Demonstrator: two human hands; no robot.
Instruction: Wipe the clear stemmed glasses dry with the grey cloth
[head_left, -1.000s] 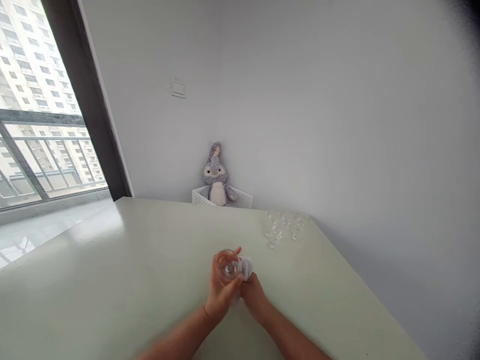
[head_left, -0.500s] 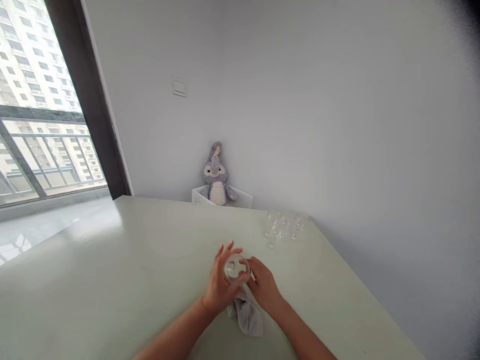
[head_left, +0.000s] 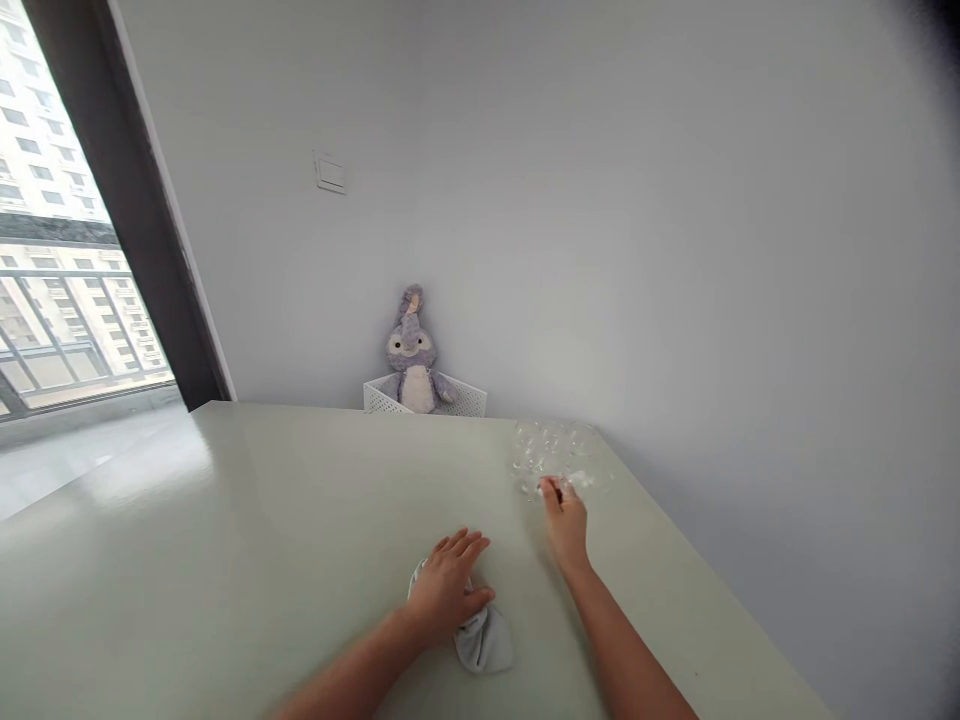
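Pale table (head_left: 315, 520) — glasses (head_left: 551, 447) cluster beyond right fingers (head_left: 550, 489).

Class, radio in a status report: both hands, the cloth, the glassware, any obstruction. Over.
Left hand spread over grey cloth. Right hand at near side of glassware, grip unclear. Pieces closely bunched, perhaps easily knocked.

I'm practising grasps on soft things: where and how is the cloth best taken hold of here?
Probably by the loose near end of the cloth, pinching a fold from above, coming in from the near right. The left hand covers much of the rest, while this end sticks out uncovered, its raised folds giving something to pinch.
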